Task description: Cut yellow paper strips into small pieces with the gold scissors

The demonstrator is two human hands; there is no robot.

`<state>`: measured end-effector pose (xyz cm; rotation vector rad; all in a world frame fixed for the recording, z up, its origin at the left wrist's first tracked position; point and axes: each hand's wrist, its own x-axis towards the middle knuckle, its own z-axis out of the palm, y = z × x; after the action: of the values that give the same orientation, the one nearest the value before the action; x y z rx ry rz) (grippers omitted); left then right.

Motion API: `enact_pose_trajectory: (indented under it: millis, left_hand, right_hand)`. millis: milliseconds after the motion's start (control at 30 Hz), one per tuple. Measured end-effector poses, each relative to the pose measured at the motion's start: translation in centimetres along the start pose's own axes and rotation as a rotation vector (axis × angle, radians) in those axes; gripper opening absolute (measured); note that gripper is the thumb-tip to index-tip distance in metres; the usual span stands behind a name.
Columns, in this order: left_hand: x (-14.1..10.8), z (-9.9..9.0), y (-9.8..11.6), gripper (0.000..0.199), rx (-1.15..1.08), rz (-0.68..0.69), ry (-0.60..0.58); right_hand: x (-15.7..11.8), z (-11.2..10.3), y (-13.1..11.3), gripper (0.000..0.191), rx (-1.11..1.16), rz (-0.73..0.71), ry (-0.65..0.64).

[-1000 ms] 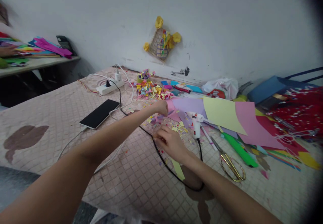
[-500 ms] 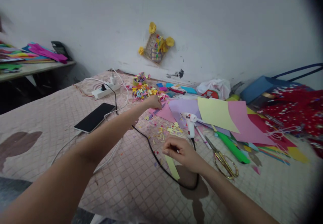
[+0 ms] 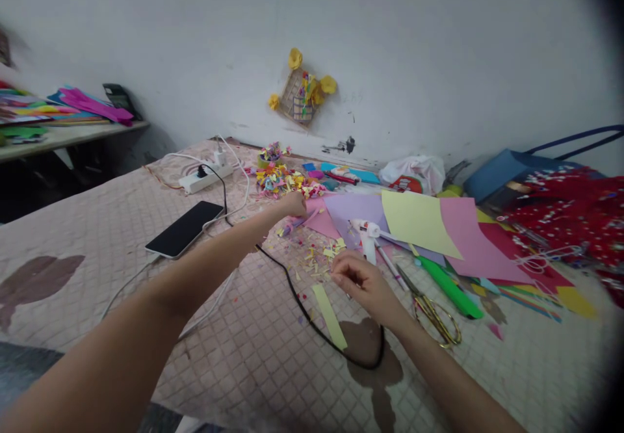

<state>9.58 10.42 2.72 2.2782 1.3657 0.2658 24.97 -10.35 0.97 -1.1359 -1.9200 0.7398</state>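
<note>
Along the near edge, the checked cover of the surface shows between the two forearms. Farther in, a pale yellow strip lies inside the bend of a black cord. Just past it, the right hand curls its fingers toward the thumb; whether they pinch anything I cannot tell. Gold-handled scissors and a green tool lie to its right; a white glue gun is partly hidden right behind it, with yellow scraps to its left. The left arm stretches past a dark-screened phone to the left hand, bent in a fist beside pink paper, its fingertips hidden and its grip unclear. Beyond, a heap of clippings sits before a small yellow-green pot topped with coloured curls. Toward the far right are a white plastic bag and a blue bag, contents not discernible. At the far edge rises the wall, where a hanging small basket holds coloured pieces.
</note>
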Motion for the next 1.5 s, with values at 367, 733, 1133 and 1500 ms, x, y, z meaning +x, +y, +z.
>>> enact_pose_trajectory:
  millis: [367, 733, 1133, 1500]
  left_hand:
    - [-10.5, -2.3, 2.3, 0.022, 0.179, 0.118, 0.384]
    - [-13.9, 5.4, 5.8, 0.022, 0.153, 0.32, 0.137]
    - [-15.1, 5.4, 2.6, 0.019, 0.013, 0.207, 0.202]
    - [-15.4, 6.4, 2.8, 0.016, -0.085, 0.708, -0.042]
  right_hand:
    - [-0.5, -0.6, 1.1, 0.018, 0.055, 0.186, 0.108]
    - [-0.9, -0.5, 0.3, 0.019, 0.125, 0.175, 0.066]
    - [-1.4, -1.1, 0.8, 0.032, -0.14, 0.243, 0.213]
    - [-1.9, 0.2, 1.1, 0.006, -0.208, 0.226, -0.157]
